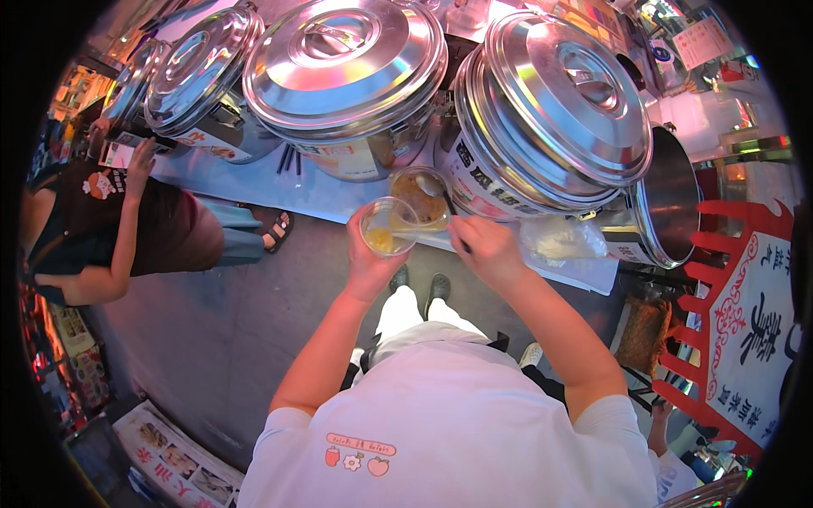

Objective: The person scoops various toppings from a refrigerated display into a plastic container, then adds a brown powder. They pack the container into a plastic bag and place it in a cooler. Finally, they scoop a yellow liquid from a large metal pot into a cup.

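My left hand (373,272) holds a clear plastic cup (389,222) with some yellow food at its bottom. Just beyond it, a clear tub (419,190) of brownish-yellow, jelly-like food stands at the table's edge. My right hand (488,249) grips the dark handle of a metal spoon (432,187), whose bowl is over the tub's contents. The cup's rim overlaps the tub's near side in view; I cannot tell whether they touch.
Large lidded steel pots (356,82) line the table (219,193). A lidded pot (559,114) and an uncovered one (667,197) stand right, near a plastic bag (559,240). A person in a dark apron (159,228) stands left. A red-edged sign (743,330) is at right.
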Demonstrator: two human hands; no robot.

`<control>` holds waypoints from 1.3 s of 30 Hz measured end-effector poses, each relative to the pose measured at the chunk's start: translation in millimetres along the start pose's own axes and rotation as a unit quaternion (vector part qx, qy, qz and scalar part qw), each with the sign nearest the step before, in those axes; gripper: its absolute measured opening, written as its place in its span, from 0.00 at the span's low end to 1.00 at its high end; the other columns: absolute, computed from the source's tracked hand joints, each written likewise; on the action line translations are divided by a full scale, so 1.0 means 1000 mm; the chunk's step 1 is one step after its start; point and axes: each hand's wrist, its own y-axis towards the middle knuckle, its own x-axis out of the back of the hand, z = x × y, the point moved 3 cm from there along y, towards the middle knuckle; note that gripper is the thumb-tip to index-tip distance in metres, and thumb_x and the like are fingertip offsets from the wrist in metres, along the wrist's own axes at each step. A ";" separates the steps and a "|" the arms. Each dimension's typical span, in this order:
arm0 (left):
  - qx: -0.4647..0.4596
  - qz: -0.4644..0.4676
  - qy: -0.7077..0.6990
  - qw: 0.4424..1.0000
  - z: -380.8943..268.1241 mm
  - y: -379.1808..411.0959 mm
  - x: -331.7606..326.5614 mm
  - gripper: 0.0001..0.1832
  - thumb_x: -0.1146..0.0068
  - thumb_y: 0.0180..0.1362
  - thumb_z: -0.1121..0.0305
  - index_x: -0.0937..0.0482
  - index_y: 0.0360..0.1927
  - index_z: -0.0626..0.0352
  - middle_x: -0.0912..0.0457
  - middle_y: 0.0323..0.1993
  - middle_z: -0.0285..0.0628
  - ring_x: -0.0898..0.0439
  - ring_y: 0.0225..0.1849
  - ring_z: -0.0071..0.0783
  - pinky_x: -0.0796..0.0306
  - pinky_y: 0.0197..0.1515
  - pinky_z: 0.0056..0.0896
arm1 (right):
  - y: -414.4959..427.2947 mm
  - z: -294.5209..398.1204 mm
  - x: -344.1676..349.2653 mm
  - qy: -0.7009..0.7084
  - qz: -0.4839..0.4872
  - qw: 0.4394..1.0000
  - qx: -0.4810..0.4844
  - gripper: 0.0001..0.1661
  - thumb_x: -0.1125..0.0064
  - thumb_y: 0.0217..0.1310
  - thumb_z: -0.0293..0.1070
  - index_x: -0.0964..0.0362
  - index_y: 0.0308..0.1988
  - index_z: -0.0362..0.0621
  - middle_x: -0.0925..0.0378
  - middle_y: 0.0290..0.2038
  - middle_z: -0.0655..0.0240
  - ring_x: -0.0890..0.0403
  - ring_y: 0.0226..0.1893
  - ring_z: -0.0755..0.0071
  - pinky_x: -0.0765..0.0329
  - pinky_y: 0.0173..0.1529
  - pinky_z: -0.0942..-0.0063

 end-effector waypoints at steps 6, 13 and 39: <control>0.049 -0.010 -0.008 0.999 0.019 -0.004 0.003 0.54 0.20 0.40 0.74 0.44 0.69 0.62 0.33 0.64 0.48 0.32 0.68 0.40 0.37 0.71 0.41 | -0.007 -0.050 -0.084 0.150 0.003 0.963 -0.222 0.10 0.37 0.67 0.34 0.20 0.39 0.38 0.19 0.27 0.62 0.18 0.23 0.66 0.22 0.29 0.72; -0.009 -0.021 0.081 0.996 0.024 -0.007 0.008 0.51 0.19 0.39 0.72 0.39 0.66 0.61 0.29 0.61 0.49 0.26 0.63 0.44 0.30 0.65 0.41 | -0.029 -0.053 -0.049 0.479 -0.170 0.711 -0.487 0.16 0.41 0.72 0.36 0.22 0.40 0.30 0.19 0.27 0.59 0.17 0.21 0.69 0.18 0.26 0.74; -0.031 -0.008 0.011 0.999 -0.034 0.019 -0.008 0.50 0.19 0.41 0.68 0.39 0.66 0.61 0.29 0.62 0.48 0.29 0.66 0.42 0.34 0.68 0.42 | -0.022 0.067 0.067 0.090 -0.043 0.991 0.085 0.15 0.31 0.57 0.23 0.21 0.45 0.30 0.19 0.29 0.54 0.14 0.30 0.58 0.18 0.32 0.73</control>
